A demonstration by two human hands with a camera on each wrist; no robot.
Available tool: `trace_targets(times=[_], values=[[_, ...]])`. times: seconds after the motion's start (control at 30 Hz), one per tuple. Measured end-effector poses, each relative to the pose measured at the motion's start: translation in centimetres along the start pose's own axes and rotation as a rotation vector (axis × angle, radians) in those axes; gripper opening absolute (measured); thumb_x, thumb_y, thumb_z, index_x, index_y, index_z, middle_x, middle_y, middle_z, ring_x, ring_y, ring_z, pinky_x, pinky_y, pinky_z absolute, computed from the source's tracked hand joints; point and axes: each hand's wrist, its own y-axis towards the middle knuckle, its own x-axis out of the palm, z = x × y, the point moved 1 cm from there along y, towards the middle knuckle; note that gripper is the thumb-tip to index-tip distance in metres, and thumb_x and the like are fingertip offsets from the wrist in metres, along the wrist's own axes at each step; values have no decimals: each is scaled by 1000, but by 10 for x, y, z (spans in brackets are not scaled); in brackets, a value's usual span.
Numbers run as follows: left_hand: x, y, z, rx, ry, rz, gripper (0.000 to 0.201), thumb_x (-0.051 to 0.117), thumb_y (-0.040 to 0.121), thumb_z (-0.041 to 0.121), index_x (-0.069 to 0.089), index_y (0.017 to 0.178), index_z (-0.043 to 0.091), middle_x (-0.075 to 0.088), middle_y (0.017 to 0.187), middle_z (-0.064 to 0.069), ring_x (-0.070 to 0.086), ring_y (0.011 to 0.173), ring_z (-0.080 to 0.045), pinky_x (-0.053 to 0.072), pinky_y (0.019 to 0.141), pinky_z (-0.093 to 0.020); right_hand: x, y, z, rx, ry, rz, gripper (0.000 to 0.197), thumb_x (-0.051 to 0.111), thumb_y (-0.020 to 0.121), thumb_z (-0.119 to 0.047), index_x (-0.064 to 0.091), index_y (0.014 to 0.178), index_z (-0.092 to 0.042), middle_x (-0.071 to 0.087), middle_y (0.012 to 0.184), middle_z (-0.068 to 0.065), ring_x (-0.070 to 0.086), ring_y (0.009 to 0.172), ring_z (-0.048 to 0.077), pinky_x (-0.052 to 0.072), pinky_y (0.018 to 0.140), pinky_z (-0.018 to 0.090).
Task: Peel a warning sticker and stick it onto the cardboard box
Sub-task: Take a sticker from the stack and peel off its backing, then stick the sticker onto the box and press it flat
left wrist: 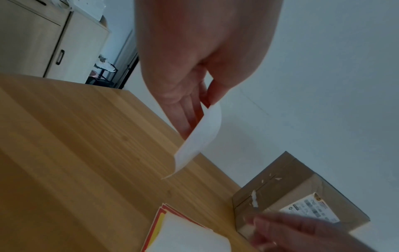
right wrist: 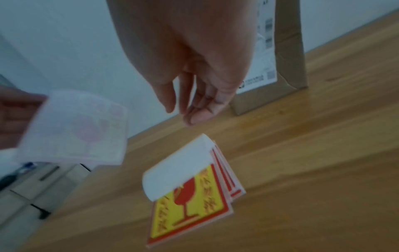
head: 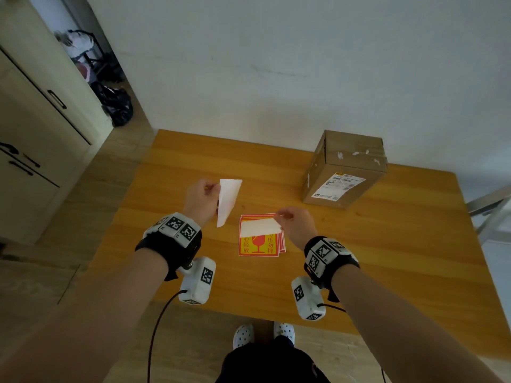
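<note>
My left hand [head: 214, 189] pinches a peeled warning sticker [head: 228, 200] by its edge and holds it above the table, white back towards me. In the right wrist view a faint red glass symbol shows through the sticker [right wrist: 75, 129]. A stack of red-and-yellow warning stickers [head: 260, 246] lies on the table with a white backing sheet [head: 260, 227] curled over its far half. My right hand [head: 279, 215] hovers just over that sheet's far edge, its fingers [right wrist: 190, 112] hanging relaxed and holding nothing. The cardboard box [head: 345, 172] stands at the back right.
The wooden table [head: 359, 258] abuts a white wall. A pale cabinet [head: 41, 120] and a black bag [head: 116, 106] are on the floor side to the left. A metal frame [head: 489, 211] stands past the table's right edge.
</note>
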Motion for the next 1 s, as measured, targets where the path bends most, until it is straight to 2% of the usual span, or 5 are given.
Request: trace_targets(times=[0.33, 0.47, 0.7, 0.87, 1.0], values=[[15, -19, 57, 102, -47, -87, 14, 52, 92, 22, 57, 99, 12, 66, 109, -15, 66, 98, -30, 55, 87, -50, -13, -31, -85, -288, 48, 46, 56, 71, 75, -48, 62, 119, -14, 67, 113, -3, 62, 102, 12, 53, 86, 29], [22, -26, 76, 131, -145, -165, 11, 56, 91, 15, 61, 95, 6, 64, 95, -13, 63, 71, -17, 61, 66, -36, -26, -33, -92, -276, 67, 148, 43, 68, 80, -41, 64, 111, -12, 68, 107, 0, 63, 97, 14, 51, 80, 28], [32, -35, 96, 186, -218, -340, 26, 56, 92, 13, 65, 108, -5, 66, 98, -15, 65, 90, -25, 59, 65, -24, -52, -29, -93, -255, 132, 266, 24, 58, 90, -24, 65, 107, -9, 69, 99, 2, 63, 90, 16, 46, 74, 24], [34, -21, 99, 366, 29, -142, 29, 59, 90, 16, 64, 116, 3, 66, 118, -13, 62, 109, -26, 50, 92, -33, -73, -24, -88, -227, 220, 285, 20, 58, 90, -17, 67, 105, -8, 70, 102, 8, 66, 91, 20, 57, 78, 34], [38, -12, 101, 316, 71, -128, 38, 63, 87, 17, 57, 123, 4, 63, 120, -12, 60, 106, -22, 47, 84, -30, -97, -32, -88, -212, 326, 204, 18, 56, 92, -13, 64, 105, -4, 69, 100, 8, 67, 89, 19, 58, 73, 26]])
